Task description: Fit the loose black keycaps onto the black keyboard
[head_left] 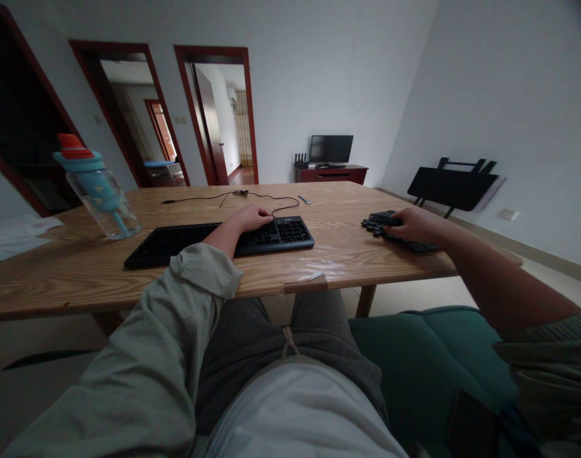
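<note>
A black keyboard (pixel 297 232) lies on the wooden table in front of me, its cable running off behind it. My left hand (pixel 252 219) is over the keyboard's right half, at its back edge. The fingers of that hand are drawn together; what is between them, if anything, is hidden. Farther right, my right hand (pixel 414 224) is closed on a dark oblong piece (pixel 384 219). It is held just over a cluster of small black pieces that look like keycaps (pixel 373 230), partly covered by the hand.
A clear bottle (pixel 102 203) with a red and blue lid stands at the left, beside white tissue (pixel 18 235). The cable (pixel 242 193) and a small slim tool (pixel 304 200) lie behind the keyboard. Brown tape (pixel 307 284) covers part of the table's front edge.
</note>
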Motion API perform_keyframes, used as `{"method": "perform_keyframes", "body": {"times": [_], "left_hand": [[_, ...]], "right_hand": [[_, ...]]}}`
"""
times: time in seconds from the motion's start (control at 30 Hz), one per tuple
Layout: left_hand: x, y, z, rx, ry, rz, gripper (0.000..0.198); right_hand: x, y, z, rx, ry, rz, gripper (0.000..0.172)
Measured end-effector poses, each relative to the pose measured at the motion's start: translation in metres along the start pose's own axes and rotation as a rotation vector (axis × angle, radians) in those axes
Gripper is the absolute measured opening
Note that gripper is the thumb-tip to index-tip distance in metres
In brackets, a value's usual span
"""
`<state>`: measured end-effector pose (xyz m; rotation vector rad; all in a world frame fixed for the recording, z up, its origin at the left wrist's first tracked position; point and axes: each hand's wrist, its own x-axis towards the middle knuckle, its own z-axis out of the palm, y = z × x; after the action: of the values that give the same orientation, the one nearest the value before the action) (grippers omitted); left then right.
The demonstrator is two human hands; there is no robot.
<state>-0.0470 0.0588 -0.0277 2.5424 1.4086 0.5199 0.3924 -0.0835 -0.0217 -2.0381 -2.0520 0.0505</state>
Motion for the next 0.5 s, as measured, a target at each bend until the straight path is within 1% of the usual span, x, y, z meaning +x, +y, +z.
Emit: {"method": "perform_keyframes", "body": {"times": [0.07, 0.13, 0.23, 0.3, 0.33, 0.4, 0.43, 0.5], "left_hand": [[0.0, 0.0, 0.0, 0.012, -0.003, -0.003, 0.034], [0.0, 0.001, 0.0, 0.013, -0.002, 0.006, 0.033], [-0.001, 0.002, -0.001, 0.01, -0.005, 0.02, 0.031], [-0.002, 0.003, -0.001, 0.001, -0.005, 0.016, 0.03], [-0.002, 0.003, -0.001, -0.006, -0.003, 0.013, 0.03], [-0.003, 0.004, -0.001, -0.023, 0.003, 0.011, 0.03], [-0.004, 0.005, -0.001, -0.028, 0.005, 0.01, 0.029], [-0.005, 0.007, -0.002, -0.033, 0.009, 0.012, 0.029]], "right_hand": [[-0.001, -0.002, -0.002, 0.018, 0.027, -0.02, 0.031], [-0.003, -0.009, -0.006, 0.048, 0.086, -0.026, 0.031], [-0.003, -0.032, -0.017, 0.181, 0.224, -0.011, 0.026], [0.0, -0.057, -0.026, 0.335, 0.322, -0.024, 0.025], [0.004, -0.072, -0.03, 0.428, 0.36, -0.058, 0.026], [0.014, -0.104, -0.034, 0.566, 0.426, -0.162, 0.037], [0.022, -0.121, -0.034, 0.595, 0.438, -0.206, 0.044], [0.041, -0.153, -0.025, 0.639, 0.411, -0.269, 0.056]]}}
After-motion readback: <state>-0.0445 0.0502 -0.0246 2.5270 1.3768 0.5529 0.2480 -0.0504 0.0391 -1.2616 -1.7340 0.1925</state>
